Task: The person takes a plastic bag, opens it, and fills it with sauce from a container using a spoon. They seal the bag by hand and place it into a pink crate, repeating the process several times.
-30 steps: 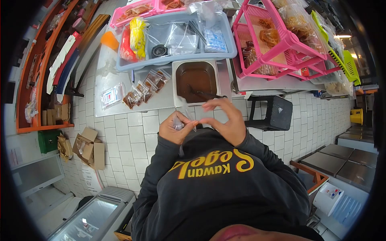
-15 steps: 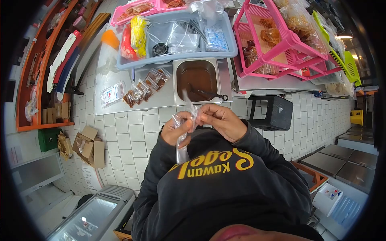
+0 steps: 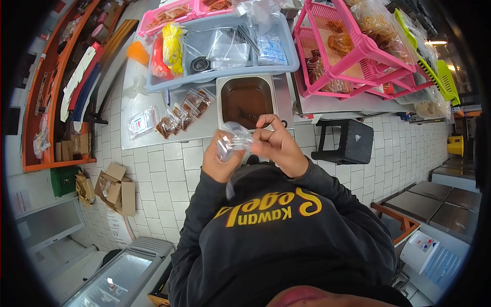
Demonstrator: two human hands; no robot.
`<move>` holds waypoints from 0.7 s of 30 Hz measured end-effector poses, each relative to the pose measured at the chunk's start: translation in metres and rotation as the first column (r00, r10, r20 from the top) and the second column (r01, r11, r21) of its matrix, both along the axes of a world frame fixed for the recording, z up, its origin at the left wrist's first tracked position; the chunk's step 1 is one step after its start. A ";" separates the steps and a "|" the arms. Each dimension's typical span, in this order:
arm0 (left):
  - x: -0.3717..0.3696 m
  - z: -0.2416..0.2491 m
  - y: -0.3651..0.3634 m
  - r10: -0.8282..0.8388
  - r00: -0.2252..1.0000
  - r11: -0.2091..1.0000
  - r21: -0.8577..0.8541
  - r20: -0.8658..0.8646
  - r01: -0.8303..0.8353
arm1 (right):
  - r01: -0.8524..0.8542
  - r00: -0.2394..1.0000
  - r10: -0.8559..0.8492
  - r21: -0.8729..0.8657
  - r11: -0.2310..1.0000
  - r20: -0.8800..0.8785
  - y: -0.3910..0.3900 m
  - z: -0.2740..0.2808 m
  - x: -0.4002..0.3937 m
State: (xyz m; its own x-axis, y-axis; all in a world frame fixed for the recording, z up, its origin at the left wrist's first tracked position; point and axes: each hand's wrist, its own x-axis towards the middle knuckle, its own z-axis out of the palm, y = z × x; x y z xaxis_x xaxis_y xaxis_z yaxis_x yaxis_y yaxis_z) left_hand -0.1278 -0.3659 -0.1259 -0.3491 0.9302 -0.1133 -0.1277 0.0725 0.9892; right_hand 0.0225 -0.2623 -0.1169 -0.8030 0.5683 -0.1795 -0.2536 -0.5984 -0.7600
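Observation:
In front of my chest I hold a small clear plastic bag, its mouth spread and crumpled. My left hand grips the bag from the left side. The thumb and a finger of my right hand pinch its right edge, while the index finger is raised. Just beyond my hands, a steel pan of dark brown sauce sits at the table's edge. A ladle in it is mostly hidden behind my right hand. Left of the pan lie several filled sauce packets and a stack of flat clear bags.
A blue tray holding gloves and plastic packs stands behind the pan on the steel table. Pink racks with bagged food are at right. A black stool and a cardboard box stand on the tiled floor.
The bag has gone from a narrow, twisted strip to a wider, opened-out shape. My right index finger has lifted upward, and my right hand now covers most of the ladle handle.

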 end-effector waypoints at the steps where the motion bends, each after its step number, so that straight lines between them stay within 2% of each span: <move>1: 0.002 -0.005 0.003 0.170 0.903 0.981 0.158 -0.394 -0.115 | -0.043 0.999 0.034 0.266 0.963 0.040 -0.003 0.002 0.000; 2: 0.004 -0.006 0.002 0.243 0.871 0.969 0.148 -0.426 -0.198 | -0.089 0.995 0.051 0.509 0.856 0.087 -0.005 0.004 0.000; 3: 0.006 -0.003 0.004 0.238 0.872 0.970 0.147 -0.428 -0.193 | -0.083 0.995 0.046 0.508 0.857 0.086 -0.006 0.006 0.000; 5: 0.010 0.001 0.008 0.395 0.834 0.915 0.250 -0.385 -0.318 | -0.033 0.957 -0.156 0.624 0.781 0.246 -0.006 0.010 0.001; 6: 0.013 0.006 0.008 0.393 0.835 0.915 0.250 -0.386 -0.315 | -0.031 0.956 -0.158 0.624 0.781 0.246 -0.005 0.008 0.000; 8: 0.018 0.014 0.007 0.325 0.748 0.942 0.268 -0.579 -0.201 | 0.123 0.870 -0.485 0.910 0.396 0.094 0.002 0.000 -0.006; 9: 0.016 0.013 0.007 0.325 0.746 0.942 0.269 -0.580 -0.202 | 0.124 0.870 -0.484 0.910 0.396 0.092 0.007 0.002 -0.005; 10: 0.013 0.008 0.007 0.287 0.726 0.955 0.247 -0.625 -0.164 | 0.003 0.839 -0.537 0.987 0.160 0.084 0.012 0.006 -0.002; 11: 0.012 0.004 0.007 0.244 0.704 0.967 0.221 -0.666 -0.127 | -0.132 0.808 -0.586 0.988 -0.079 0.062 0.015 0.008 0.001; 12: 0.013 0.002 0.007 0.242 0.705 0.968 0.218 -0.667 -0.125 | -0.133 0.807 -0.587 0.988 -0.076 0.063 0.014 0.008 0.003; 14: 0.017 -0.003 0.008 0.236 0.727 0.971 0.136 -0.645 -0.194 | -0.170 0.899 -0.437 0.941 -0.292 0.027 0.012 0.006 0.008; 15: 0.019 -0.005 0.007 0.233 0.728 0.972 0.135 -0.645 -0.192 | -0.170 0.898 -0.439 0.942 -0.290 0.027 0.012 0.005 0.012; 17: 0.022 -0.008 0.004 0.050 0.925 0.995 -0.059 -0.376 -0.078 | -0.376 0.891 -0.358 0.896 -0.235 0.280 0.012 0.003 0.019; 18: 0.018 -0.003 0.004 -0.046 0.861 0.998 -0.064 -0.507 0.015 | -0.377 0.890 -0.359 0.896 -0.233 0.281 0.013 0.005 0.020; 19: 0.015 0.000 0.003 -0.047 0.861 0.998 -0.064 -0.506 0.016 | -0.426 0.868 -0.379 0.872 -0.242 0.319 0.014 0.008 0.021; 21: 0.010 0.004 0.002 -0.108 0.744 0.993 -0.039 -0.660 0.110 | -0.475 0.844 -0.400 0.844 -0.248 0.358 0.013 0.009 0.022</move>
